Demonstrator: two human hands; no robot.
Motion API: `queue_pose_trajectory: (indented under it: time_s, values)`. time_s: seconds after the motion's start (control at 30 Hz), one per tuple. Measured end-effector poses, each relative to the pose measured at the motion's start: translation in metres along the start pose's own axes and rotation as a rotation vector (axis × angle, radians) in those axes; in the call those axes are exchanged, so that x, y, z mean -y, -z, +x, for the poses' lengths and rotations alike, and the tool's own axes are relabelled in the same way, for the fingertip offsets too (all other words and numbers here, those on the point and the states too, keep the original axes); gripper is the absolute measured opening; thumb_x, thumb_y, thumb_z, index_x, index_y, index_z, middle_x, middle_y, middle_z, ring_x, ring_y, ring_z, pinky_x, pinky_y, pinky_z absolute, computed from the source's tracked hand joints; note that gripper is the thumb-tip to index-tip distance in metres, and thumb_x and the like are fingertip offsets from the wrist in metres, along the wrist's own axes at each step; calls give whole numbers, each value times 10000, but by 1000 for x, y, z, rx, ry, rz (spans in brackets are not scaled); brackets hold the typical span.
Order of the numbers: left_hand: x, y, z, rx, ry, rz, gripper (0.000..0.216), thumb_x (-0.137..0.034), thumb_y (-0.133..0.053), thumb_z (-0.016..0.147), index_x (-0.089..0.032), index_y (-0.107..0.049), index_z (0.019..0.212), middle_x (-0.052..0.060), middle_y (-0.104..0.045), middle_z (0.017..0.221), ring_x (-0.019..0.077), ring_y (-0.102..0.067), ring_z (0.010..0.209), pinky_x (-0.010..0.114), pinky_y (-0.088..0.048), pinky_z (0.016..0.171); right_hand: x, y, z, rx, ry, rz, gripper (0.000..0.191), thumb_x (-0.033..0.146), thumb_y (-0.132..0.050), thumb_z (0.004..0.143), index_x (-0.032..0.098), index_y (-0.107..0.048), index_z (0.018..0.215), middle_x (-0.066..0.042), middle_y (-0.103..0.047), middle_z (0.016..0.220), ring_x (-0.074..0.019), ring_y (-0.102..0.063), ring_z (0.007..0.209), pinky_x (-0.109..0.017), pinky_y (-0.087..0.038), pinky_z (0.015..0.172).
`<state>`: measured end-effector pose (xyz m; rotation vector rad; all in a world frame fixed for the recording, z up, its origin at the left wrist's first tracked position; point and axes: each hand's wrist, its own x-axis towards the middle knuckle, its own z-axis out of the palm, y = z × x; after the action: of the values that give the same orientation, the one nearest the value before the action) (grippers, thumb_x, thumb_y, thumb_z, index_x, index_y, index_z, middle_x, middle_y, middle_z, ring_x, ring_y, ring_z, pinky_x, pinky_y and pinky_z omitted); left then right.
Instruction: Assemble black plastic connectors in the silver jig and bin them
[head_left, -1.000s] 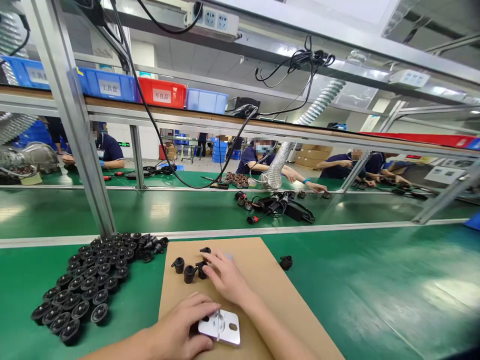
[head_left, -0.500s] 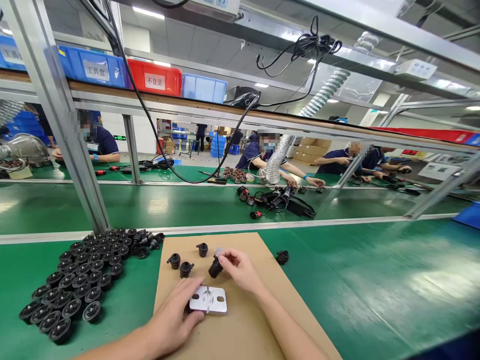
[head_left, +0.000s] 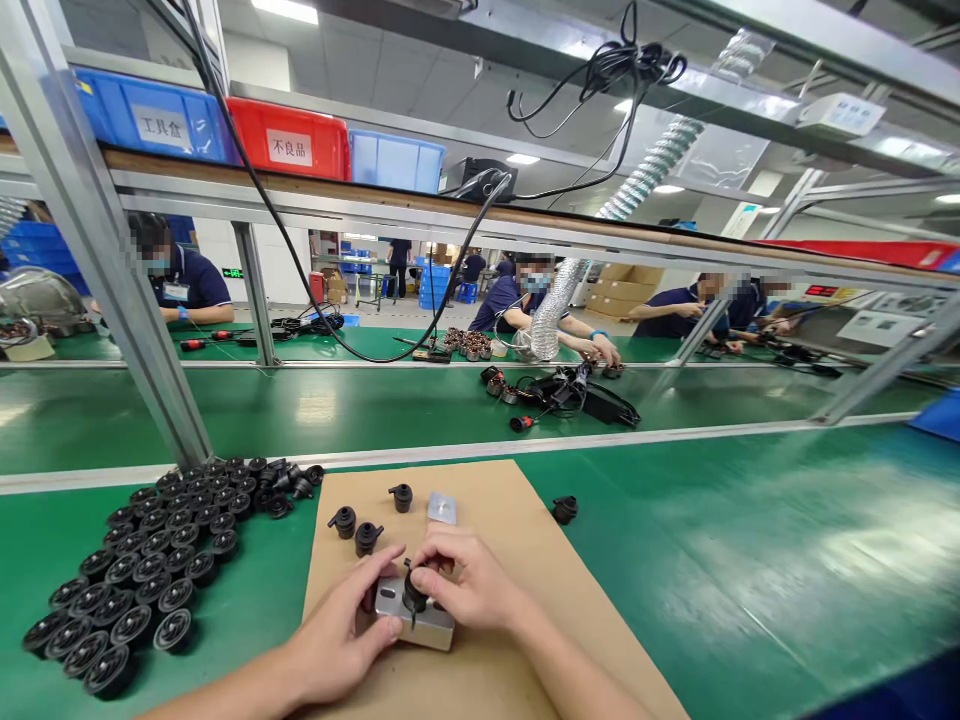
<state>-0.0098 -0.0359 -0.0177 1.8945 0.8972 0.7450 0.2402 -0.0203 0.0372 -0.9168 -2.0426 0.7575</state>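
One spouted black fitting (head_left: 413, 598), pinched by the right fingers (head_left: 437, 588), is best kept upright, the metal block (head_left: 433, 633) beneath them gripped by the left fingers (head_left: 384, 630).

Blue bin (head_left: 210, 128): the white label (head_left: 160, 126) on its front reads 工具盒 ("tool box").
Red bin (head_left: 328, 150): the white label on its front reads 不良品 ("defective products").
Green sign (head_left: 233, 273) in the background: light pictograms, too small to make out fully.
Display (head_left: 825, 291) at far right: glowing red characters, illegible.
White sheet (head_left: 876, 328) below the display: any print is too small to read.
Badge (head_left: 176, 292) on the left co-worker's dark shirt: unreadable.
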Motion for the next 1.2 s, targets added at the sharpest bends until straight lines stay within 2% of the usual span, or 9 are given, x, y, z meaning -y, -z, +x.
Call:
queue_pose_trajectory:
  time_s: [0.2, 0.33, 0.5, 0.7, 0.83, 0.9, 1.0, 1.1, 1.2]
  values:
    - [-4, 2, 5, 4, 52, -57, 695, -483, -601, 1010, -268, -369, 1629, 121, -657, 1380, 285, -657, 1135, 463, -526, 1060, 3, 4, 3, 22, -56, -74, 192, 346, -620, 1000, 220, -760, 959, -40, -683, 843, -188, -604, 756, -308, -467, 682]
    - [-11, 4, 7, -3, 75, -44, 696, -519, -591, 1011, -273, -375, 1624, 109, -658, 1375, 288, -642, 1164, 469, -508, 1097, 8, 11, 3, 110, -31, -107, 199, 303, -683, 963, 257, -767, 1137, -41, -708, 930, -201, -624, 802, -317, -486, 721]
    - [-14, 5, 7, -14, 73, -52, 694, -537, -599, 998, -265, -410, 1609, 109, -667, 1378, 313, -624, 1233, 477, -511, 1113, 13, 13, 2, 160, -82, -132, 582, 233, -831, 819, 320, -670, 1371, -9, -741, 989, -199, -616, 786, -309, -477, 718]
    - [-15, 5, 7, -15, 105, -51, 680, -501, -597, 1003, -267, -398, 1610, 109, -669, 1381, 317, -620, 1254, 483, -504, 1120, 12, 10, 4, 164, -76, -90, 405, 192, -804, 810, 290, -747, 1199, -5, -741, 935, -189, -632, 760, -294, -492, 697]
    - [-16, 4, 8, -2, 108, -62, 689, -473, -589, 1000, -249, -376, 1616, 127, -663, 1389, 325, -627, 1255, 503, -497, 1123, -1, 11, 4, 135, -53, -67, 361, 324, -830, 836, 270, -759, 1186, -19, -725, 897, -201, -636, 767, -321, -511, 719]
    - [-16, 3, 6, 4, 112, -55, 697, -418, -605, 990, -248, -364, 1622, 136, -650, 1415, 321, -627, 1267, 510, -481, 1144, -14, 15, 6, 4, -103, -48, 293, 393, -739, 928, 243, -753, 1180, -63, -730, 1006, -221, -664, 853, -350, -543, 769]
    - [-12, 0, 3, 14, 123, -18, 744, -296, -659, 943, -283, -364, 1626, 131, -601, 1503, 325, -580, 1361, 519, -438, 1199, -37, 25, 8, -182, -241, -121, 359, 398, -650, 987, 225, -693, 1299, -136, -650, 1341, -284, -651, 1167, -426, -563, 957]
    - [-1, -4, 1, 9, 91, 22, 794, -234, -704, 901, -343, -384, 1619, 101, -558, 1568, 332, -535, 1427, 518, -429, 1224, -53, 34, 8, -111, -306, -194, 592, 358, -746, 905, 240, -587, 1463, -140, -577, 1486, -333, -550, 1369, -513, -486, 1135]
    - [15, -8, -1, -25, 35, 49, 823, -233, -726, 883, -376, -385, 1618, 87, -564, 1570, 344, -540, 1423, 523, -445, 1219, -58, 40, 7, -20, -296, -191, 602, 265, -753, 879, 259, -603, 1461, -117, -643, 1418, -331, -576, 1338, -537, -455, 1170]
